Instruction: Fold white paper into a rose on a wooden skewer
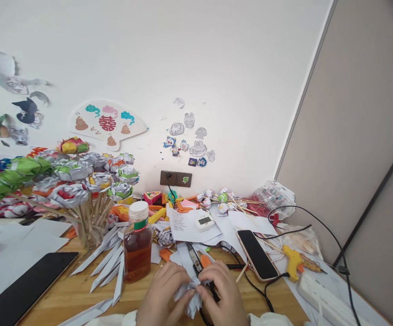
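Note:
Low in the middle of the head view, my left hand (165,294) and my right hand (222,294) pinch a crumpled white paper flower (193,299) between them. Thumbs and fingertips of both hands press on its folds from either side. Part of the paper is hidden behind the fingers. Just beyond the hands lies a utility knife (195,258), partly covered. A bottle of brown liquid (138,244) with a white cap stands left of my left hand. Folded white paper strips (110,258) are scattered beside the bottle.
Finished paper flowers on sticks (92,203) fill a holder at left, near a black tablet (30,287). To the right are a phone (257,255), a yellow glue gun (293,262), a power strip (328,296) and loose cables. A white timer (205,222) rests on papers.

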`<state>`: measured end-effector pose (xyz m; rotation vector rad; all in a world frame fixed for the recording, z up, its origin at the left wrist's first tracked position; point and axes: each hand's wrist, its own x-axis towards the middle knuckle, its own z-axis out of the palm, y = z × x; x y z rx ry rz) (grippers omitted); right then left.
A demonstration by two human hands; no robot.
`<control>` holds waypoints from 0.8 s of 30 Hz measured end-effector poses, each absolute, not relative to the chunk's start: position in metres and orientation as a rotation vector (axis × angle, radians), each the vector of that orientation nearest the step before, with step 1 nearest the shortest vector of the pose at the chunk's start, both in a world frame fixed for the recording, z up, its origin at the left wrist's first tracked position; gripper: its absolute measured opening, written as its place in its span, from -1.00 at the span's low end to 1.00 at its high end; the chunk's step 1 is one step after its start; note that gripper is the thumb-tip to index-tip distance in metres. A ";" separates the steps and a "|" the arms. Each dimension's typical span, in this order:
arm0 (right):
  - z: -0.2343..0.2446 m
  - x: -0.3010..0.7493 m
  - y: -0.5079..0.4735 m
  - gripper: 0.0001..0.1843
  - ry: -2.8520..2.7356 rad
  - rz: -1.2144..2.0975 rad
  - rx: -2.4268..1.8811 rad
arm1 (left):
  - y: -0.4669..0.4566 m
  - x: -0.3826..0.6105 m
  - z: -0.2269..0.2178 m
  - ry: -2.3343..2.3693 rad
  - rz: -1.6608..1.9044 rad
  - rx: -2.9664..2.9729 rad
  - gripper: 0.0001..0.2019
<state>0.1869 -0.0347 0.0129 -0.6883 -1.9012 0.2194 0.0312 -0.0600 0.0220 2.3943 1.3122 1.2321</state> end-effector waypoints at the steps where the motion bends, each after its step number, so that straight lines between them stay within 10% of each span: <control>1: 0.014 0.187 -0.035 -0.97 -1.894 0.263 -0.670 | -0.061 0.032 0.025 1.302 1.228 2.367 -0.88; 11: 0.010 0.189 -0.031 -0.84 -1.794 1.028 -0.917 | -0.048 0.027 0.027 1.028 1.007 1.682 -0.87; 24: 0.011 0.189 -0.030 -0.89 -1.980 0.976 -1.010 | -0.052 0.029 0.028 1.405 0.819 1.959 -0.92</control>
